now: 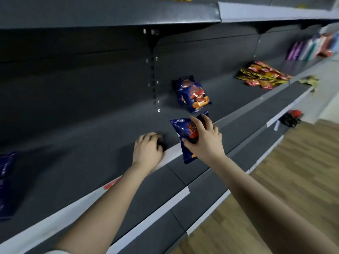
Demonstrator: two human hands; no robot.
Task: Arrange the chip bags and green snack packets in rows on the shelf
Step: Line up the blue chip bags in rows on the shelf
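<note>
Right at the front lip of the dark shelf [91, 143], the person's right hand [203, 138] is clamped on a blue chip bag [180, 128]. Its fingers are spread over the bag's printed face and the thumb is hooked round the near edge. The bag sits tilted, with its bottom end hanging down past the white price strip [170, 153]. Can't tell if it's actually touching the shelf or not.

Just past those fingertips, further back on the same shelf, two more blue bags [192, 94] lie overlapping each other, close to the back panel.

The left hand [147, 151] is off to the thumb side of the right one, a small gap between them. It rests on the shelf edge with its fingers bent loosely and bunched together, holding nothing.

Way out beyond the right hand's little finger there's a messy pile of red and yellow packets [264, 75]. Near it on the shelf lip is a crumpled greenish thing [310, 79], too blurry to make out. Even further along is a row of pastel boxes [311, 46], also a blur.

Far out on the other side of the left hand, another dark blue bag [5, 184] lies half cut off at the edge of view. Wooden floor [293, 171] down below the arms.
</note>
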